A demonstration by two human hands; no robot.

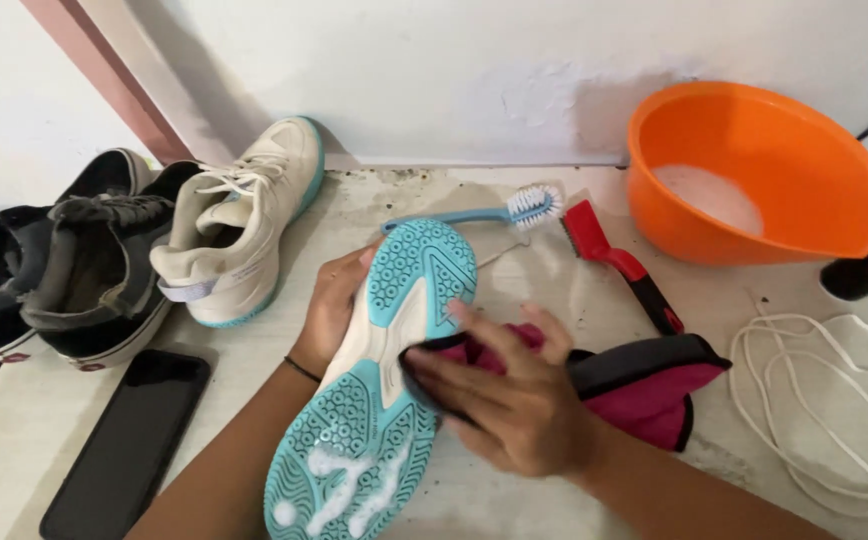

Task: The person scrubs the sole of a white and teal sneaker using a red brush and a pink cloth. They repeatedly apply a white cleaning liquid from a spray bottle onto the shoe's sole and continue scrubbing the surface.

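Your left hand point(329, 310) holds a shoe point(384, 390) whose teal rubber sole is ridged and flecked with white foam. Against the sole, your right hand point(514, 405) presses a soft matt cloth point(644, 385), pink and black. Beyond the shoe stands a glossy orange plastic bowl point(804, 170); left of the shoe lies a glassy black phone point(129, 445).

so the shoe sole point(394, 340) under the fingers point(454, 385) is teal with a dotted and ribbed tread, white through the middle, white foam on the heel end. cloth point(644, 385) under the fingers is magenta with black trim. past the fingertips: teal brush point(474, 215) with white bristles, red and black brush point(619, 265), orange basin point(754, 175). off-white shoe point(239, 230) with teal edging, black sneakers point(94, 265), black phone point(129, 440), white laces point(824, 400)
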